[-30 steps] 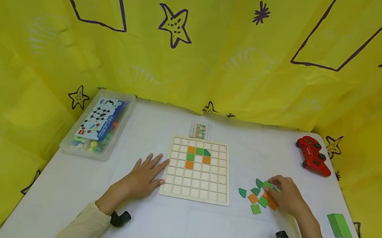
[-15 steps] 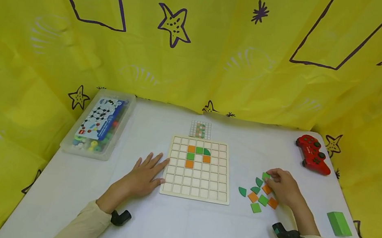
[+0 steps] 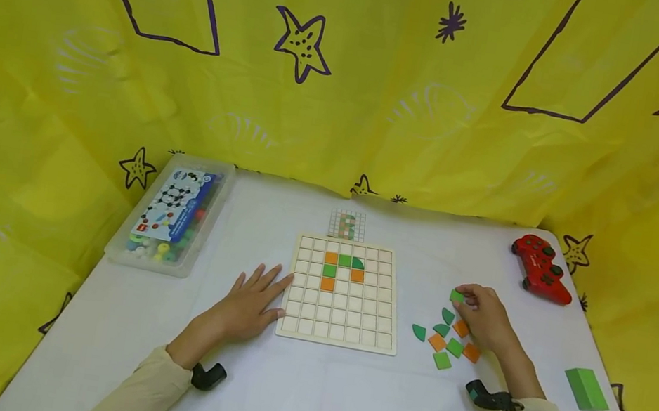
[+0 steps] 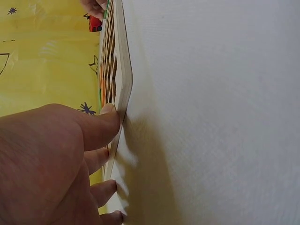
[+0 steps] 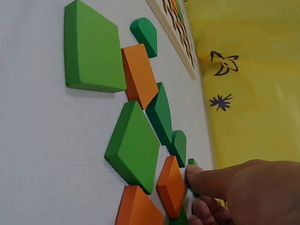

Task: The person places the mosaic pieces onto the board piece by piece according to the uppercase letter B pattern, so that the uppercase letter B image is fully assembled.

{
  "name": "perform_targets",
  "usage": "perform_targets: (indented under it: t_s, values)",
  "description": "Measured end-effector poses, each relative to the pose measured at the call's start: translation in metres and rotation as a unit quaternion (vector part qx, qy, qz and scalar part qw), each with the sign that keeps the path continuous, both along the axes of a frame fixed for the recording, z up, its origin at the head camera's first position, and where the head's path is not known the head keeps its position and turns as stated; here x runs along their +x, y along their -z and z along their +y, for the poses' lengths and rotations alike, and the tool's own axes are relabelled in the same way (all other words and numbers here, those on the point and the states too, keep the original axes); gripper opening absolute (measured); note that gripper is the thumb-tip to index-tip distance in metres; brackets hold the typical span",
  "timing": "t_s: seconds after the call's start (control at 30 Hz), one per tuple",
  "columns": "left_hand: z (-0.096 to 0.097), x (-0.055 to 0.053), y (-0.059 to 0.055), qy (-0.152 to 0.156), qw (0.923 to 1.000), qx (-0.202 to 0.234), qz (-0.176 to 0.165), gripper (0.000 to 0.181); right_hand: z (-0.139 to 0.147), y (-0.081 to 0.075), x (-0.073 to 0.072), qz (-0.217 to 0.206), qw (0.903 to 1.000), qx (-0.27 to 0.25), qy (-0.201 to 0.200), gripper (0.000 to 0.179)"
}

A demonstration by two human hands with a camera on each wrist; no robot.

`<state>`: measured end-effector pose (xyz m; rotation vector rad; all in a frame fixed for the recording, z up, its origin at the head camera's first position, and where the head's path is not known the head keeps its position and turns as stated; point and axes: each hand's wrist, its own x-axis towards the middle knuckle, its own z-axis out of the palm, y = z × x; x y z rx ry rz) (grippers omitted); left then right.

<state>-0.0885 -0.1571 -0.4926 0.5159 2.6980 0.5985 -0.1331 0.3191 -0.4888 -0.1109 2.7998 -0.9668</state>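
My left hand [image 3: 250, 306] lies flat with spread fingers, its fingertips touching the left edge of a wooden grid board [image 3: 344, 321]. In the left wrist view the thumb [image 4: 105, 126] rests on the board's rim. Orange and green square tiles and one dark green quarter-circle tile [image 3: 358, 264] sit in the board's upper cells. To the right, my right hand [image 3: 487, 318] pinches a light green square tile [image 3: 456, 296] between thumb and fingers; in the right wrist view the thumb hides much of it. Below lie loose tiles, among them a green square [image 5: 133, 147] and an orange square [image 5: 139, 75].
A small printed pattern card [image 3: 347, 225] lies behind the board. At the back left stands a clear plastic case [image 3: 198, 228] of colored pieces. A red game controller [image 3: 541, 269] is at the back right, with a green block [image 3: 586, 389] nearer the right edge.
My right hand has moved away from me and slightly left with the green square tile, off the loose tiles and clear of the orange ones. My left hand has stayed on the board's edge.
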Motion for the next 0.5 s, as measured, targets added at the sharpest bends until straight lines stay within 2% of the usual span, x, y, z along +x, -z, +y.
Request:
perform_targets:
  t_s: [0.3, 0.5]
  values:
    - [-0.001, -0.001, 0.001, 0.000, 1.0000, 0.004, 0.003, 0.067, -0.014, 0.004, -0.016, 0.026, 0.9994, -0.005, -0.022, 0.030]
    - [-0.001, -0.001, 0.003, 0.002, 1.0000, 0.002, 0.002, 0.066, -0.041, 0.003, -0.023, 0.025, 0.9991, -0.007, -0.034, 0.030]
